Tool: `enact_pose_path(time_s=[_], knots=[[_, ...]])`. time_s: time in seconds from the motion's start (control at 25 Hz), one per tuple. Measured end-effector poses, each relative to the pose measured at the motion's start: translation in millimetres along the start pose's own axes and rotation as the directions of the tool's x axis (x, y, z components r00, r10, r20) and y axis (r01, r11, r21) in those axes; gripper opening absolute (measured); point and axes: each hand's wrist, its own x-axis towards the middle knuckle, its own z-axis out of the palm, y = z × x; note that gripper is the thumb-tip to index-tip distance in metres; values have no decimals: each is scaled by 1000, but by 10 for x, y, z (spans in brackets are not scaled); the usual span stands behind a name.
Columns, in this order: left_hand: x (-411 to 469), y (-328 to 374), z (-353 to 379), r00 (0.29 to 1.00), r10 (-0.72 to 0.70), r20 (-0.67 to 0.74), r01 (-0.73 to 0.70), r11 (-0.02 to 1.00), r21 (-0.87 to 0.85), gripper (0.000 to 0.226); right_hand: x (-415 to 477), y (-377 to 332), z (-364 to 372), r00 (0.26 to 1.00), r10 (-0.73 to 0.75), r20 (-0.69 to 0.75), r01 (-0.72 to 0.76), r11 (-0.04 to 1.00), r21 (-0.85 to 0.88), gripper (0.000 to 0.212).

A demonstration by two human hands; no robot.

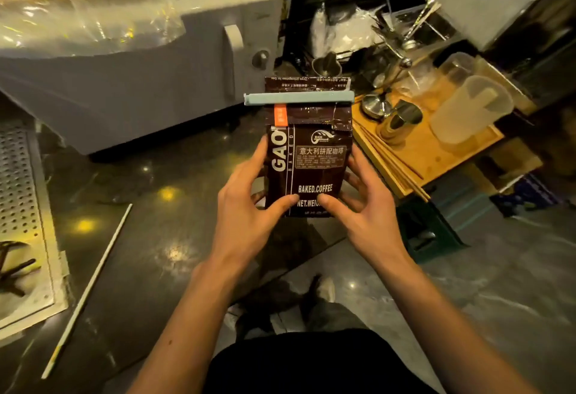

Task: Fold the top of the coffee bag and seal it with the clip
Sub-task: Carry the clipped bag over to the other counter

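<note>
A dark brown coffee bag point(311, 157) with white lettering is held upright in the middle of the view. A pale blue bar clip point(299, 97) is clamped straight across the bag near its top, and a strip of folded bag top sticks out above it. My left hand point(246, 206) grips the bag's lower left side, thumb on the front. My right hand point(364, 206) holds the lower right side the same way. Both thumbs press near the bag's bottom print.
A grey machine point(140, 75) stands behind on the left. A wooden tray point(436, 157) at right carries metal cups point(402, 122) and a frosted plastic jug point(467, 110). A perforated metal plate point(18, 206) lies far left; a thin white rod point(90, 284) rests on the dark counter.
</note>
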Motion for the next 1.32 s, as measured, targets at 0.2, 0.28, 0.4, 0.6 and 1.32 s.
enact_pose_path(time_s=[0.2,0.28,0.4,0.6,1.32], knots=[[-194,354,631,974,143,178,-143,990,-11,94,-630,98,-640,970,32,-241,-22,999,44,86],[-312,534,1015,946,193,261,-192,981,-26,94,-925,198,-976,944,32,-329,-13,998,58,84],[-612,871,1769,882,267,389,-254,963,-84,93,-1519,418,-1639,871,42,-490,-2,997,82,83],[-1350,1451,3118,717,312,623,-250,950,-187,92,-2685,752,-2740,693,101,-714,-36,994,105,83],[-1773,2597,6929,183,400,898,-197,910,-365,91,-3642,1711,-5474,134,172,-976,-303,945,125,83]])
